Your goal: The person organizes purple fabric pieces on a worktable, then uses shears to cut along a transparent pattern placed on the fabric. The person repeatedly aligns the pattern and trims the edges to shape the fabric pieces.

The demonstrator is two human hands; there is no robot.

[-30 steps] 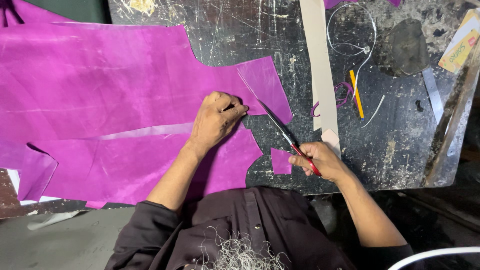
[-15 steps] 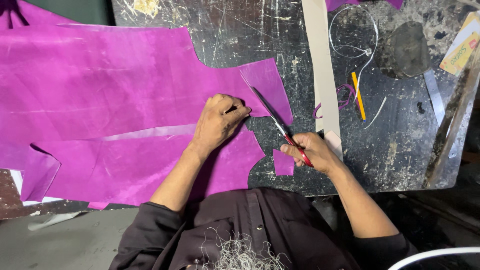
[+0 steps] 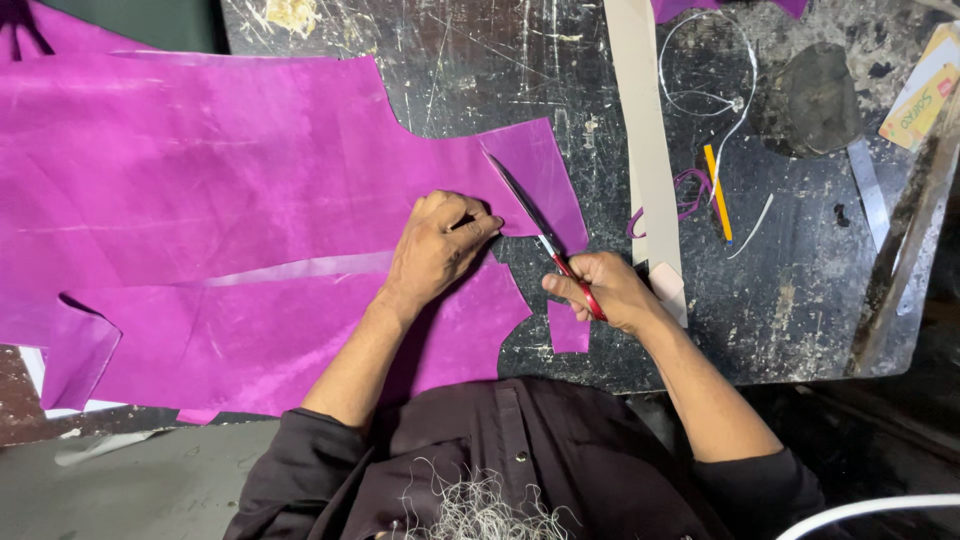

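the left hand (image 3: 435,248) is pressing its curled fingers flat on the wide magenta leather sheet (image 3: 230,210) spread over the scratched dark tabletop (image 3: 800,300), just beside the cut line. the right hand (image 3: 600,292) is gripping the red-handled scissors (image 3: 540,232), blades lying into the sheet's right flap (1 small offcut (image 3: 567,328) is lying nearby). keeping the sheet taut beside the blades should give a clean edge.

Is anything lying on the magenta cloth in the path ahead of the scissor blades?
Nothing visible does. The scissors in the right hand point up-left across bare magenta cloth. The left hand presses the cloth just left of the blades, beside the cut line.
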